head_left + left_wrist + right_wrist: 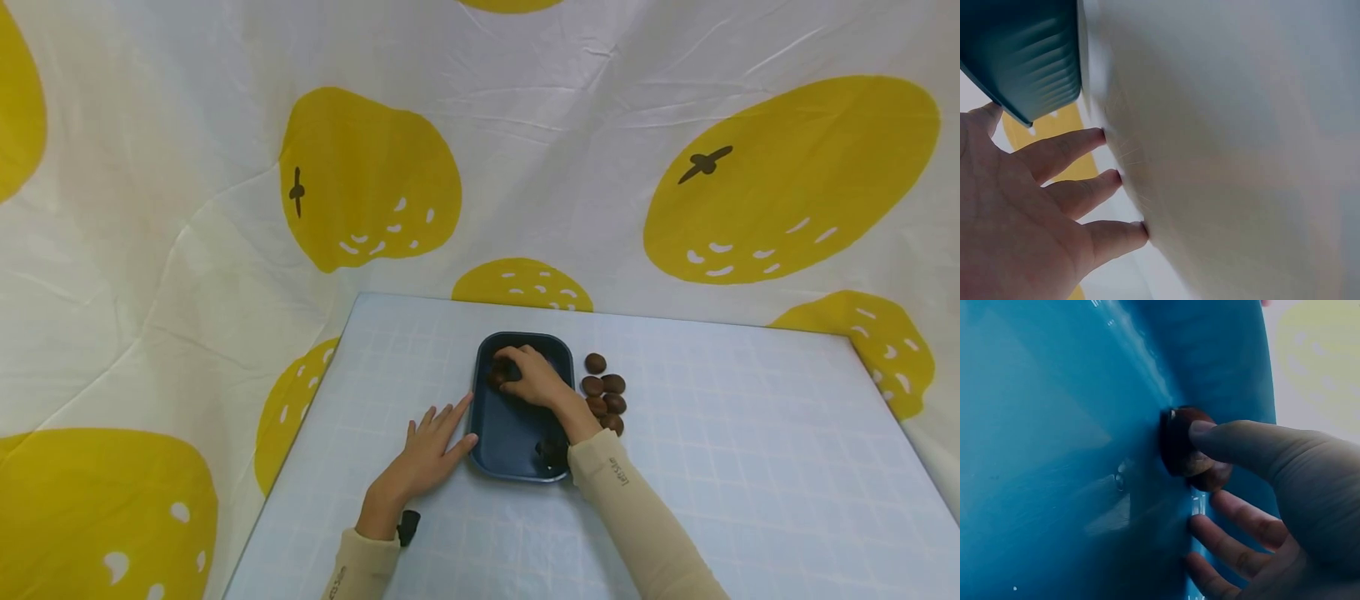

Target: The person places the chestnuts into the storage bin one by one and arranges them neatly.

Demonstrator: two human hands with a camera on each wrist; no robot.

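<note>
A dark blue rectangular tray [517, 442] lies on the table. My right hand [534, 379] reaches into its far left part, thumb and fingers curved around a brown chestnut [497, 375]. In the right wrist view the thumb presses on this chestnut [1179, 444], by the tray's side wall; a second chestnut [1213, 477] shows partly behind it. Flat and spread, my left hand [427, 454] is just left of the tray. Its thumb and index finger are at the tray's left edge, and in the left wrist view the other fingertips [1138, 232] rest on the tabletop.
Several loose chestnuts [613, 383] are clustered right of the tray, partly behind the right forearm. Pale cloth with a light grid covers the table [750, 450]. A white curtain [540, 183] with yellow fruit prints hangs along the back and left.
</note>
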